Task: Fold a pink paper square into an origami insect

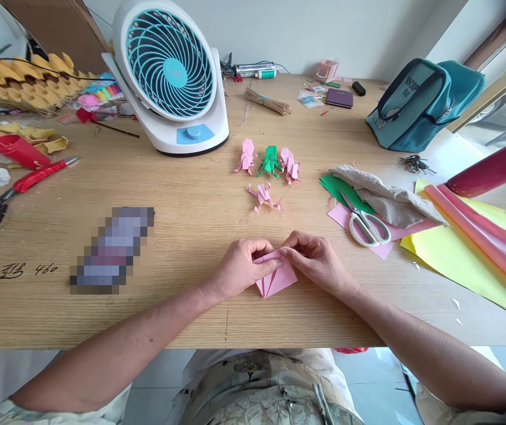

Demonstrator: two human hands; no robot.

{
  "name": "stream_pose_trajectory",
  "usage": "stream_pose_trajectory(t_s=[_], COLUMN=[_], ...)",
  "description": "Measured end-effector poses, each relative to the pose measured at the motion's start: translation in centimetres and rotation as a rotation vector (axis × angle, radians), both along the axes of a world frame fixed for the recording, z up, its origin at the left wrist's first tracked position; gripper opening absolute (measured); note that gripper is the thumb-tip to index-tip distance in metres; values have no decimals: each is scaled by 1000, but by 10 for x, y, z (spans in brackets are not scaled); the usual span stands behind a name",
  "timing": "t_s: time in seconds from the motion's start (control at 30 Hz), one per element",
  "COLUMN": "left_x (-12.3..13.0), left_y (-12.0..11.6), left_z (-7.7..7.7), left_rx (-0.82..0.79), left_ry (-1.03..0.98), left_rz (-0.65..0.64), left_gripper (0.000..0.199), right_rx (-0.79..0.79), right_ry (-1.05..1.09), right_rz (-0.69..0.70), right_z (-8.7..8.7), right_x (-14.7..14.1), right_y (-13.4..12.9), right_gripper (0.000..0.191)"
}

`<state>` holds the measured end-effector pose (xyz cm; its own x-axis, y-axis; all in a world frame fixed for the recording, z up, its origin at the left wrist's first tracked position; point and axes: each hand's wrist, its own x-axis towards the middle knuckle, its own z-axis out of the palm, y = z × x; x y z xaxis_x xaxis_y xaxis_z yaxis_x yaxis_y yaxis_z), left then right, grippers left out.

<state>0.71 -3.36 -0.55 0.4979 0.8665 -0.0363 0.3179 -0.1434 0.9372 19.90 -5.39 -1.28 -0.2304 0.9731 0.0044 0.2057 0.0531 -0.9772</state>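
Observation:
A folded piece of pink origami paper [283,280] is held between my two hands near the table's front edge, its narrow point toward me and crease lines showing. My left hand [243,267] pinches its left and upper side, with the thumb lying across the front. On the upper right edge, my right hand [315,258] grips the paper between thumb and fingers. Just beyond stands a pink origami figure [262,196] with thin bent legs. Behind it are a green origami figure [270,160] and two more pink ones, one being the left pink figure [246,156].
White-handled scissors [368,227] rest on pink and green sheets beside a grey cloth [385,195]. Yellow paper [460,265] lies further right. A white fan [168,77] stands at the back left, a teal bag [425,106] at the back right. Red-handled pruners [27,183] and a blurred-out phone [114,251] lie left.

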Motion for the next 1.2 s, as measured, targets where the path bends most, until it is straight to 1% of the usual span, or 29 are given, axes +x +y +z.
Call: stream_pose_trajectory(t_s=[0.07, 0.17, 0.3, 0.4, 0.6, 0.77, 0.9, 1.0, 1.1, 1.2], left_x=[-1, -4, -7, -6, -5, -4, -3, -2, -3, -4], left_y=[1, 3, 6, 7, 5, 3, 2, 2, 1, 0], left_z=[0, -1, -2, -1, -3, -3, -1, -1, 0, 3], left_rx=[11, -19, -114, -206, -372, -471, -496, -488, -454, -408], left_ry=[-11, -16, -38, -39, -94, -158, -165, -151, -113, -103], left_rz=[-32, -83, -119, -143, -152, -115, -110, -94, -98, -133], left_gripper=[24, 31, 44, 51, 48, 47, 49, 50, 50, 52], right_rx=[3, -18, -42, -44, 17, -5, -18, -2, 58, 122], right_ry=[11, 43, 79, 70, 39, 41, 57, 54, 43, 45], right_rz=[-15, -39, -60, -81, -114, -89, -46, -24, -24, -18], right_z=[1, 4, 4, 4, 6, 10, 11, 9, 6, 3], right_x=[0, 1, 0, -1, -3, -3, -2, -1, 0, 0], right_y=[1, 1, 2, 2, 1, 2, 2, 2, 3, 3], right_gripper=[38, 39, 38, 39, 40, 45, 47, 43, 39, 35])
